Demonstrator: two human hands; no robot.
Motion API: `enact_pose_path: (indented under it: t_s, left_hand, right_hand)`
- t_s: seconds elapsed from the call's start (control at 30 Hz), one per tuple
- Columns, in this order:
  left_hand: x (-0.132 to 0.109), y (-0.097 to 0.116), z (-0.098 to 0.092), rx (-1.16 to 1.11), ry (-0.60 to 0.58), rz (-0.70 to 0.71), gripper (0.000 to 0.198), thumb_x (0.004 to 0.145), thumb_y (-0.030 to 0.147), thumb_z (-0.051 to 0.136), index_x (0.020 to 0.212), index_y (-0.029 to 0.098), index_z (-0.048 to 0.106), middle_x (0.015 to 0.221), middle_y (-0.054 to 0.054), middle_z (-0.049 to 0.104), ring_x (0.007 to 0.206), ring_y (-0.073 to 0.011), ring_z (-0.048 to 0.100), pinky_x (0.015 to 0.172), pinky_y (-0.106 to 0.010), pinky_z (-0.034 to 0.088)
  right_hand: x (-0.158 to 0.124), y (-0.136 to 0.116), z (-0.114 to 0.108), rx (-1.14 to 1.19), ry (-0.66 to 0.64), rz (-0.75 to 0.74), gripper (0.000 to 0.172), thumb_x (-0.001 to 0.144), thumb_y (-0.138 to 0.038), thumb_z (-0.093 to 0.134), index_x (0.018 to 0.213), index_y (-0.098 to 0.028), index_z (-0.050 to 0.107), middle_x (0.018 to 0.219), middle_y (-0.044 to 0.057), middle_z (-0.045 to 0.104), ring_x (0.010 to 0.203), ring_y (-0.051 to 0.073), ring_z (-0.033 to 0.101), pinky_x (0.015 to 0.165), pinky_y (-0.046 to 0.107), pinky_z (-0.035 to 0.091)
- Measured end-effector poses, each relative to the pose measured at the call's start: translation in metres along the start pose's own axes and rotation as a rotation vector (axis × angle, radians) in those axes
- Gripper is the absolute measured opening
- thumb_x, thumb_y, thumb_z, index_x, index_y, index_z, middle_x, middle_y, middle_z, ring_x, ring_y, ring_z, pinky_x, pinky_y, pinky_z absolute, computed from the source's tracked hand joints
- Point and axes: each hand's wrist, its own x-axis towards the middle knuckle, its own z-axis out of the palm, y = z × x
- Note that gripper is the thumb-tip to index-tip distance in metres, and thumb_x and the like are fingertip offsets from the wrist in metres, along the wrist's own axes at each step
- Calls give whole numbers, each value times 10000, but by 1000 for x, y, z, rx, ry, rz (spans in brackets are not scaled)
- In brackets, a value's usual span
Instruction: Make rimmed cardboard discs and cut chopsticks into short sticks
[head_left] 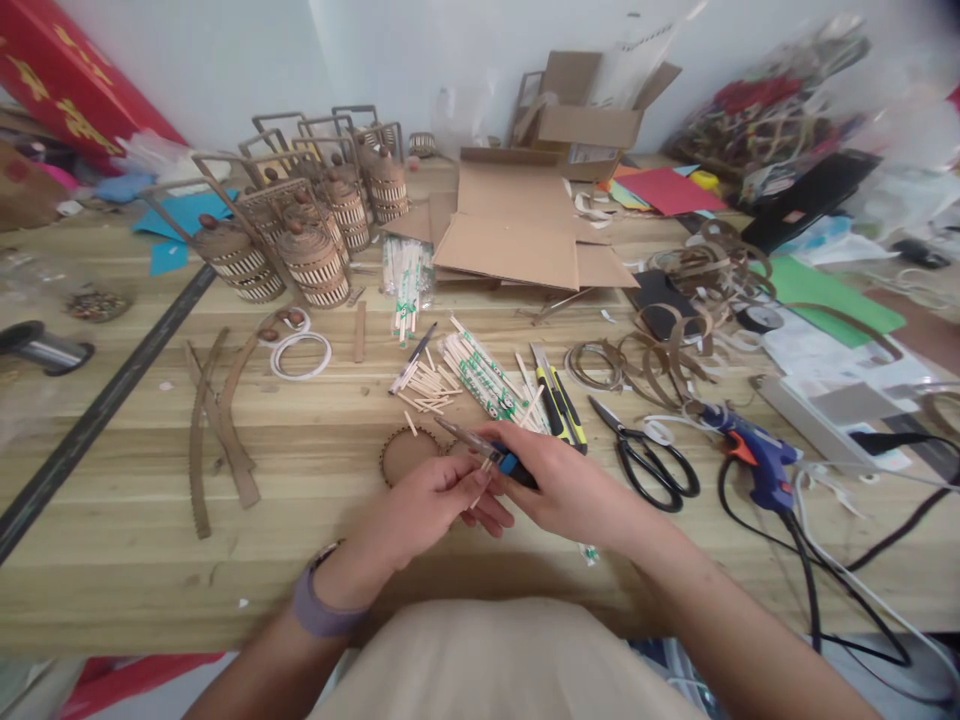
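My left hand (pixel 424 505) pinches a short wooden stick (pixel 484 474) between thumb and fingers. My right hand (pixel 562 485) is closed around pliers (pixel 466 436) with blue-and-black handles, their pointed jaws aimed to the left. Both hands meet close together, the stick against the pliers. Just beyond the left hand lies a round cardboard disc (pixel 405 460) with a toothed rim; another disc behind the hands is mostly hidden. Farther back are a pile of short cut sticks (pixel 431 388) and paper-wrapped chopsticks (pixel 484 375). A pen (pixel 422 343) lies beside the pile.
Yellow-and-black utility knives (pixel 559 400), scissors (pixel 649 455) and a blue glue gun (pixel 757 455) with cables lie to the right. Cardboard strips (pixel 221 425) and a white ring coil (pixel 300 356) are left. Lidded lantern-like baskets (pixel 311 255) and flat cardboard (pixel 510 230) stand behind.
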Motion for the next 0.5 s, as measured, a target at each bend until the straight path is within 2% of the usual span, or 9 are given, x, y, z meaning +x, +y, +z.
enact_pose_path:
  t_s: [0.13,0.23,0.37,0.43,0.5]
  left_hand:
    - [-1,-3,0,-37,-49,2,521,779,682,611,802,161,595,747,-76,735,694,-200,693,687,-315,499]
    - [0,-3,0,-92,-42,-8,526,745,681,652,774,160,579,709,-58,716,650,-181,671,688,-313,500]
    - [2,0,1,-204,124,7,502,735,653,673,807,160,606,735,-29,687,693,-172,652,720,-309,495]
    - [3,2,2,-261,198,23,456,728,603,700,829,166,618,769,-19,676,724,-171,638,723,-306,492]
    - [6,2,4,-299,220,24,399,721,538,725,842,171,623,780,-10,668,747,-172,630,721,-298,485]
  right_hand:
    - [1,2,-1,28,-46,-33,375,882,-139,507,1250,-211,523,1075,58,695,995,192,653,860,321,499]
    - [2,7,2,18,43,-115,368,884,-131,505,1243,-210,515,1196,89,630,1142,200,592,962,364,483]
    - [0,10,13,-83,314,-149,393,891,-230,593,1266,-217,479,1310,140,497,1283,250,480,1053,460,440]
    - [-3,10,20,-125,345,-114,498,837,-258,684,1280,-219,460,1295,148,464,1262,271,494,1008,459,487]
    - [-5,9,26,-144,334,-93,568,790,-235,733,1284,-220,453,1274,150,442,1216,277,526,931,427,543]
